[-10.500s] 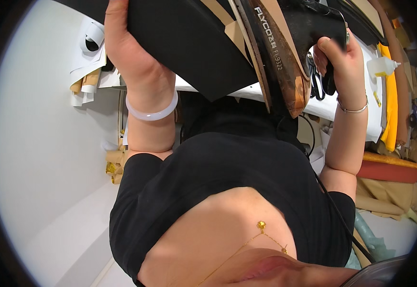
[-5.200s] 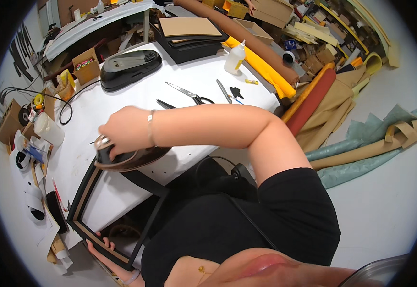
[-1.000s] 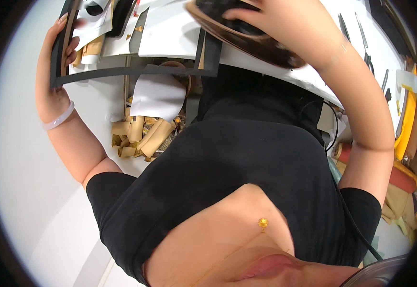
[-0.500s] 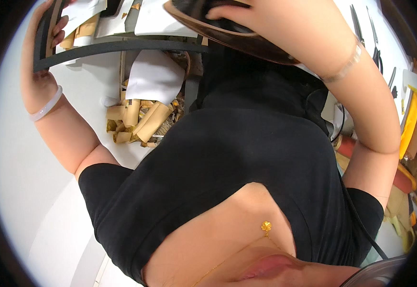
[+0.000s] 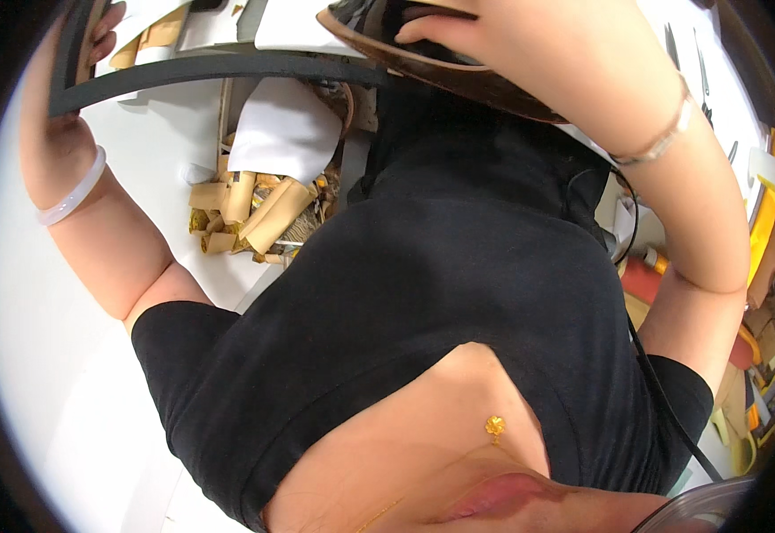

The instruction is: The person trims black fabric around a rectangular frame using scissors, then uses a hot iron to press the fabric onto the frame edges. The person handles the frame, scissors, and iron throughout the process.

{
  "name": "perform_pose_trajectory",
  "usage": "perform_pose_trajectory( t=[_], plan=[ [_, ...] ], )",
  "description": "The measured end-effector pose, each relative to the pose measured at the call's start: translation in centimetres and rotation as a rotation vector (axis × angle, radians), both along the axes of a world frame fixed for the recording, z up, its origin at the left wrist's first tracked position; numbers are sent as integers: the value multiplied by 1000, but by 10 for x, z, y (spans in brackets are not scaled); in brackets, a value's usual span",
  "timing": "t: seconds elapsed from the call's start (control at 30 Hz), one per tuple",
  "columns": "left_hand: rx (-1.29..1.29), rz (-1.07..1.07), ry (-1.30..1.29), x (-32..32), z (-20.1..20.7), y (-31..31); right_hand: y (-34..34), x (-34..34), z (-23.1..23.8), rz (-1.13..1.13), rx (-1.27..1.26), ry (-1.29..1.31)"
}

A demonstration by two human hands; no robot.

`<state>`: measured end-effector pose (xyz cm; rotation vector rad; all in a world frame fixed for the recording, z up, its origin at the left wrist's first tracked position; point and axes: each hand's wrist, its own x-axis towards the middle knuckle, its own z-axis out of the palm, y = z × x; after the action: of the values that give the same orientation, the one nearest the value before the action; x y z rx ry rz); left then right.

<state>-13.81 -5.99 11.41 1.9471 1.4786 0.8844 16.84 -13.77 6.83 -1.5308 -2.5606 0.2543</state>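
Observation:
My left hand [image 5: 75, 115] grips the left side of a dark rectangular frame [image 5: 227, 67] that runs across the top of the view; a pale bangle sits on that wrist. My right hand [image 5: 530, 44] is closed over the handle of an electric iron [image 5: 432, 62] with a brown soleplate, held against the frame's right part near a white table. A thin bracelet circles the right wrist. My black shirt fills the middle of the view and hides the table's edge.
A heap of rolled brown paper scraps [image 5: 254, 209] and a white sheet [image 5: 285, 129] lie on the white floor under the table. A black cord [image 5: 627, 240] hangs at my right side. Yellow and red material [image 5: 765, 222] clutters the far right.
The view has tilted further down and the frame and iron have slid toward the top edge. Both hands keep their hold.

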Motion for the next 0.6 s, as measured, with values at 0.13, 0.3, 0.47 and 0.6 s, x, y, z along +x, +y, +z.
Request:
perform_pose_trajectory(
  t=[0.13, 0.3, 0.47, 0.6],
  plan=[
    [-280, 127, -98, 8, 12, 9, 5, 13, -6, 12, -34, 25],
    [-175, 45, -196, 36, 17, -9, -10, 72, -28, -248, 85, 124],
    [-137, 31, -32, 64, 30, -19, -7, 108, -47, -357, 159, 90],
    [-187, 149, 76, 71, 39, -9, 28, 114, -66, -372, 200, 71]
  ],
)
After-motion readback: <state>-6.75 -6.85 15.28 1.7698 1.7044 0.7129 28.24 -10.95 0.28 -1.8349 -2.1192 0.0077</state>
